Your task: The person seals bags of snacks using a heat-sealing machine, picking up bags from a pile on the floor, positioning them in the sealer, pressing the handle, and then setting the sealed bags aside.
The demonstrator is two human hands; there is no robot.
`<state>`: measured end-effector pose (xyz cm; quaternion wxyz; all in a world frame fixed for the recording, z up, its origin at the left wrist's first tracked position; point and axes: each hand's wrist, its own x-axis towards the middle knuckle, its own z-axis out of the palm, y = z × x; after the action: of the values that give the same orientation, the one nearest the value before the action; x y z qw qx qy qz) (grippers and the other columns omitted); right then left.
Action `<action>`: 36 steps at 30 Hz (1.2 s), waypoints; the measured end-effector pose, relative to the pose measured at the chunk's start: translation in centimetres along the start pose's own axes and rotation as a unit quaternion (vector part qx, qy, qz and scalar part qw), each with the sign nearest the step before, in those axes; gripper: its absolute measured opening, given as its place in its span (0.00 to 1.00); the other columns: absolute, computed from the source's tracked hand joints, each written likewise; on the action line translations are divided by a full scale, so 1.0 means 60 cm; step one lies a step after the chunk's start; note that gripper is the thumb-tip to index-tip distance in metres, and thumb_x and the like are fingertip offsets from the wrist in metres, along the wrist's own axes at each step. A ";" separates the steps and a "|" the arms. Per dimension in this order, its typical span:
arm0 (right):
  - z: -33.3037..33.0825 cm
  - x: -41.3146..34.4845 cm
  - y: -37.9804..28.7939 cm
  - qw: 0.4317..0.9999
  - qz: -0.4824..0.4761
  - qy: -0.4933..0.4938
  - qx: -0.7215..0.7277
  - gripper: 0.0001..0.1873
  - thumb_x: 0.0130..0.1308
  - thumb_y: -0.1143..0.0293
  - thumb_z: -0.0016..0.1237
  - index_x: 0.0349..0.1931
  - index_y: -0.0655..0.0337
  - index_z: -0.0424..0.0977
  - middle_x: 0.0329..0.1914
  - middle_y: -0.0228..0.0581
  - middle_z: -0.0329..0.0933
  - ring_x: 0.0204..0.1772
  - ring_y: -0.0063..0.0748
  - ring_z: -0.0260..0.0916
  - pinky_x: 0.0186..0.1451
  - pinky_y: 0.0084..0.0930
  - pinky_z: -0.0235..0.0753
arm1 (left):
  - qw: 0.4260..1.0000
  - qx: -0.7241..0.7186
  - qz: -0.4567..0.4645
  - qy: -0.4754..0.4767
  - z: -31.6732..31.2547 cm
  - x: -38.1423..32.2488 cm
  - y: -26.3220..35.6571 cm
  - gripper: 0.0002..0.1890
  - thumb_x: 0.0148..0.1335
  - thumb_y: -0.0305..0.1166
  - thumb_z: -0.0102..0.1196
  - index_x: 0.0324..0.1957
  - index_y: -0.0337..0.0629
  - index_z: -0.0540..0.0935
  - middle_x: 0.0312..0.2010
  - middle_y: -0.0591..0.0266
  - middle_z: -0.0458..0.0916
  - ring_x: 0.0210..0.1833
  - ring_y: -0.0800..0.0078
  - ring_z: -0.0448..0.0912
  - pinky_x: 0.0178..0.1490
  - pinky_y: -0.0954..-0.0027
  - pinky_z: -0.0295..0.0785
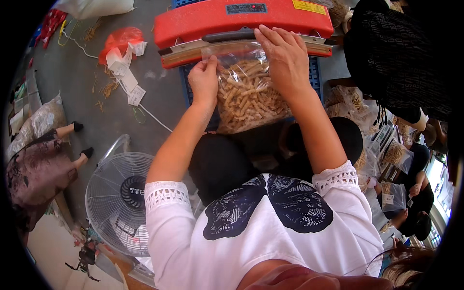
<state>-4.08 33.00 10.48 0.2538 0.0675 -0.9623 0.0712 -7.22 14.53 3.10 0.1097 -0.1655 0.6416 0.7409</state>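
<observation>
A clear plastic bag point(250, 98) full of short, pale brown stick-shaped pieces lies before me, its top edge at a red impulse sealer point(203, 23). My left hand point(203, 80) pinches the bag's upper left corner between thumb and fingers. Over the right part of the sealer's black handle point(228, 36) lies my right hand point(288, 59), its fingers draped across the bar. That hand's palm and wrist cover the bag's right side. A red light shows on the sealer's control panel point(246, 8). Whether the bag's mouth sits between the jaws is hard to tell.
Blue plastic crates point(316, 78) show under the sealer and bag. A floor fan point(123, 203) stands at my left, near a white cord point(156, 117) and a red plastic bag point(121, 38) with labels. Filled bags point(349, 103) and other people are at right; another person's legs point(72, 145) show at left.
</observation>
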 end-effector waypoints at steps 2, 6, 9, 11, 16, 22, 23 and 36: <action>0.010 -0.003 -0.005 0.999 -0.027 -0.033 0.000 0.20 0.55 0.75 0.41 0.50 0.61 0.72 0.53 0.37 0.72 0.55 0.40 0.68 0.63 0.39 0.60 | 1.000 -0.008 -0.002 -0.017 -0.002 -0.001 -0.001 0.09 0.63 0.34 0.53 0.30 0.39 0.77 0.25 0.68 0.75 0.28 0.81 0.70 0.34 0.79 0.65; 0.022 -0.008 -0.010 0.994 -0.035 -0.095 -0.045 0.20 0.55 0.74 0.40 0.50 0.65 0.71 0.52 0.42 0.72 0.56 0.42 0.68 0.64 0.37 0.61 | 0.999 -0.032 -0.007 -0.021 -0.003 -0.003 0.001 0.09 0.63 0.35 0.53 0.30 0.39 0.77 0.26 0.68 0.76 0.29 0.82 0.70 0.35 0.80 0.65; 0.023 -0.014 -0.012 0.994 -0.043 -0.090 -0.043 0.20 0.55 0.75 0.40 0.50 0.68 0.71 0.52 0.46 0.72 0.56 0.42 0.68 0.63 0.35 0.62 | 0.999 -0.036 -0.009 -0.029 -0.008 0.000 -0.003 0.09 0.62 0.35 0.54 0.31 0.39 0.77 0.27 0.68 0.76 0.30 0.82 0.71 0.36 0.80 0.65; 0.023 -0.018 -0.012 0.994 -0.041 -0.087 -0.048 0.20 0.56 0.75 0.40 0.49 0.69 0.71 0.51 0.48 0.71 0.55 0.43 0.69 0.63 0.34 0.63 | 0.999 -0.030 -0.018 -0.039 -0.008 -0.003 -0.002 0.09 0.62 0.35 0.53 0.33 0.39 0.77 0.28 0.68 0.76 0.32 0.81 0.71 0.38 0.79 0.65; 0.030 -0.021 -0.013 0.997 -0.041 -0.053 -0.026 0.19 0.55 0.76 0.41 0.48 0.71 0.71 0.47 0.48 0.72 0.53 0.45 0.69 0.60 0.34 0.66 | 0.997 -0.041 -0.050 -0.035 -0.007 -0.002 0.006 0.10 0.62 0.35 0.51 0.38 0.38 0.77 0.32 0.66 0.77 0.36 0.78 0.72 0.43 0.77 0.66; 0.030 -0.024 -0.015 0.997 -0.019 -0.065 -0.025 0.22 0.54 0.77 0.41 0.52 0.68 0.69 0.54 0.46 0.70 0.57 0.42 0.67 0.62 0.34 0.64 | 0.995 -0.039 -0.072 -0.055 -0.010 0.003 0.008 0.13 0.61 0.35 0.50 0.41 0.36 0.77 0.34 0.61 0.79 0.40 0.71 0.75 0.47 0.70 0.69; 0.027 -0.023 -0.014 0.997 -0.016 -0.070 -0.017 0.23 0.53 0.77 0.41 0.53 0.68 0.68 0.56 0.46 0.69 0.59 0.42 0.66 0.62 0.35 0.63 | 0.996 -0.034 -0.065 -0.054 -0.009 0.003 0.012 0.13 0.61 0.35 0.50 0.41 0.36 0.77 0.34 0.61 0.79 0.40 0.71 0.75 0.47 0.70 0.69; 0.026 -0.114 0.027 0.521 0.534 0.115 0.656 0.09 0.60 0.70 0.54 0.36 0.68 0.75 0.29 0.33 0.78 0.32 0.19 0.72 0.40 0.14 0.70 | 0.978 0.061 0.027 -0.199 -0.036 -0.046 0.055 0.16 0.67 0.39 0.45 0.42 0.34 0.79 0.36 0.62 0.82 0.39 0.77 0.77 0.45 0.77 0.70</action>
<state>0.82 34.96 5.55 0.1605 -0.3204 -0.4617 0.8114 -5.72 12.04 6.93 0.2250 0.0101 0.6552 0.7211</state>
